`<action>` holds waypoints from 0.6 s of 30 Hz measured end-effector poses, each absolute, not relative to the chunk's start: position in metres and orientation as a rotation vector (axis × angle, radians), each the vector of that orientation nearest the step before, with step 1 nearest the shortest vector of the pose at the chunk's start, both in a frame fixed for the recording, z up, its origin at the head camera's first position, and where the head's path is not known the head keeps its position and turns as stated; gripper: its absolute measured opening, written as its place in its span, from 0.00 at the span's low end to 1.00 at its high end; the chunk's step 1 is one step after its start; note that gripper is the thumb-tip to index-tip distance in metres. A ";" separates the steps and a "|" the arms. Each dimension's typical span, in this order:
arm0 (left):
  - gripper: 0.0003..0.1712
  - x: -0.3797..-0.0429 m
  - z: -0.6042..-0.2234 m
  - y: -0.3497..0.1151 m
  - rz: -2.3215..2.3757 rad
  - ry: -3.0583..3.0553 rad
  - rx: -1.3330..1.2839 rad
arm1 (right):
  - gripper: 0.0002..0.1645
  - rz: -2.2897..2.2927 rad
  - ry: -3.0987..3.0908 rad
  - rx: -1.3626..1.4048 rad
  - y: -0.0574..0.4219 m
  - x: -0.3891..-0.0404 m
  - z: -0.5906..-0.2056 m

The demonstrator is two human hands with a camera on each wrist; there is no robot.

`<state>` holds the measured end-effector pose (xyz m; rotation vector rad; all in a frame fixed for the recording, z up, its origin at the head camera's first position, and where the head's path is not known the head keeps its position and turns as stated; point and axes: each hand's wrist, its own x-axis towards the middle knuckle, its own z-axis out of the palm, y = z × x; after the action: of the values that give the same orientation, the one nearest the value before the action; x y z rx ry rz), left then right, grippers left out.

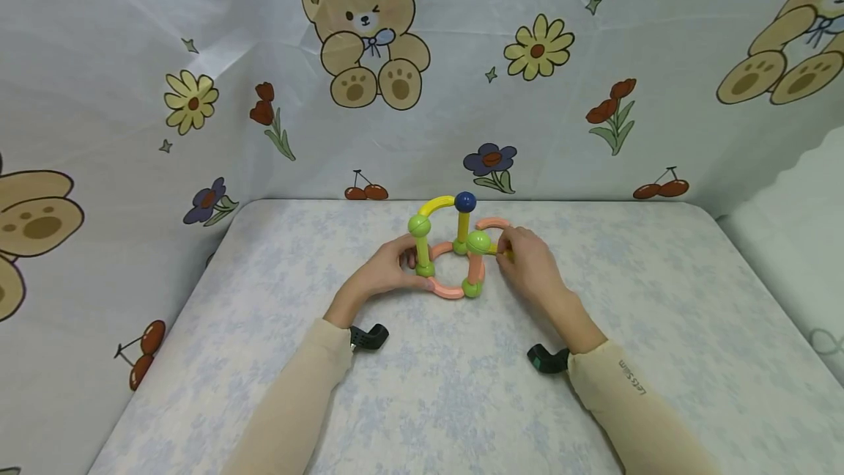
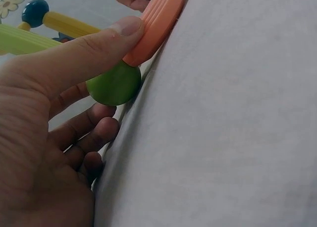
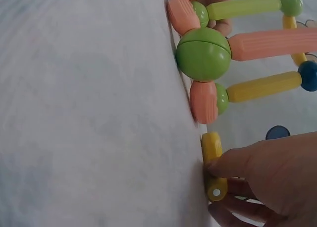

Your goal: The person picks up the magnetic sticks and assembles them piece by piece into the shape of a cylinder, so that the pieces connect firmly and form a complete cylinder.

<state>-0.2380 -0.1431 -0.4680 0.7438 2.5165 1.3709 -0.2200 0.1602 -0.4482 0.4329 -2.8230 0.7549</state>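
A toy frame of magnetic rods and balls stands on the table. Curved coral rods [image 1: 448,292] and green balls [image 3: 204,54] form its base ring. Three straight rods rise from it: light green [image 1: 423,251], yellow [image 1: 463,226] and coral [image 1: 475,268]. Up top, a curved yellow rod [image 1: 437,204] joins a green ball [image 1: 418,225] to the dark blue ball [image 1: 465,201]. My left hand [image 1: 389,268] grips the base's left side, thumb on a coral rod [image 2: 157,31], fingers by a green ball [image 2: 115,84]. Low beside the frame, my right hand [image 1: 530,262] pinches a loose yellow rod [image 3: 212,146].
A loose curved coral rod [image 1: 493,223] lies behind my right hand. The table [image 1: 448,402] has a pale blue patterned cover. A printed cloth [image 1: 455,123] with bears and flowers hangs at its back edge. A dark wrist device [image 1: 549,359] sits under each forearm.
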 end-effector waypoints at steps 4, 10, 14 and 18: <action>0.27 -0.238 -0.467 -0.143 1.373 2.514 0.741 | 0.09 0.921 -2.859 0.347 0.162 -0.220 -0.442; 0.27 -0.239 -0.467 -0.143 1.387 2.513 0.740 | 0.17 1.095 -2.881 0.300 0.170 -0.217 -0.423; 0.27 -0.238 -0.468 -0.143 1.379 2.522 0.747 | 0.16 1.107 -2.900 0.291 0.176 -0.215 -0.412; 0.26 -0.236 -0.467 -0.142 1.376 2.516 0.745 | 0.16 1.122 -2.898 0.275 0.178 -0.214 -0.407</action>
<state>-0.2365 -0.1424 -0.4672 0.7446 2.5163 1.3762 -0.2137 0.1784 -0.4069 0.2749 -2.8983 1.1224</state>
